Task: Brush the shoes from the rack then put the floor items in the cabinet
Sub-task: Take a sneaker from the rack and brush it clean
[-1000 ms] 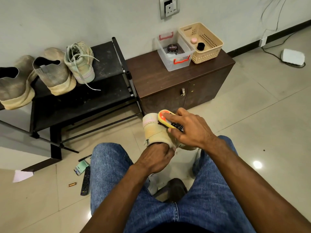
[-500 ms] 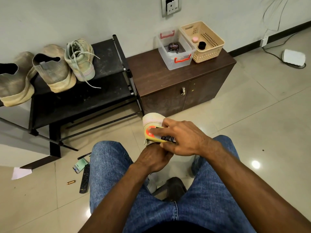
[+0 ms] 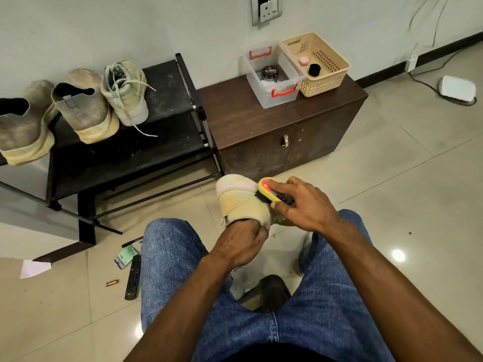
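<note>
A pale grey-green wall (image 3: 104, 27) ran across the back, with a grey socket plate (image 3: 266, 9) set into it straight above the dark brown cabinet (image 3: 261, 121). Right of the cabinet, a black skirting strip (image 3: 423, 56) followed the wall's foot, and thin cables (image 3: 428, 17) trailed down the wall to a white device (image 3: 458, 88) on the floor (what kind could not be told). The floor (image 3: 392, 158) in front of the cabinet was glossy beige tile with thin grout lines, and a round glint of light (image 3: 398, 255) showed on it, nearer the camera than the cabinet and to its right.
</note>
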